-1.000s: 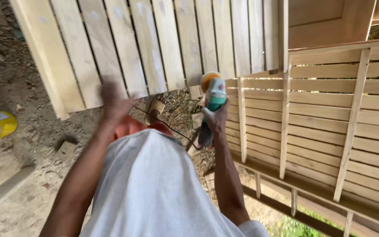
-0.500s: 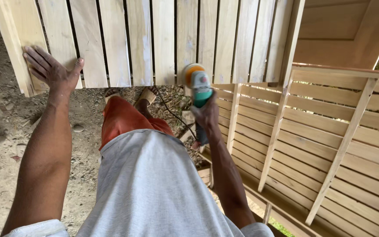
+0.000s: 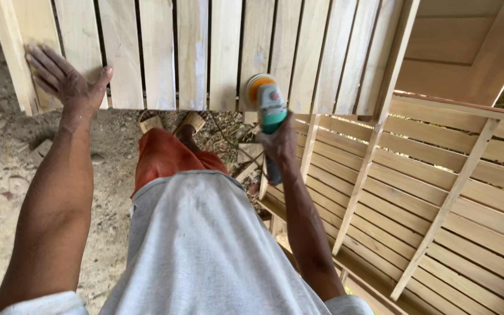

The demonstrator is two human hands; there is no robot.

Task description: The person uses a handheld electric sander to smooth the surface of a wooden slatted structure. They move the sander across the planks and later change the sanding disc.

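Note:
My left hand (image 3: pixel 65 81) lies flat, fingers spread, on the left end of a pale wooden slatted panel (image 3: pixel 193 52) that spans the top of the view. My right hand (image 3: pixel 280 143) grips a teal hand-held sander (image 3: pixel 269 111) with an orange round pad; the pad sits against the lower edge of the panel's slats, near the middle. I wear a grey shirt and orange shorts, which fill the lower middle of the view.
A second slatted wooden frame (image 3: pixel 438 192) with diagonal braces stands to the right and below. Sandy ground (image 3: pixel 7 169) with stones and wood scraps (image 3: pixel 150 122) lies on the left. A cable runs over the ground by my feet.
My left hand has swung up and left and now rests flat on the panel. The sander has come up against the slats. The view has shifted right.

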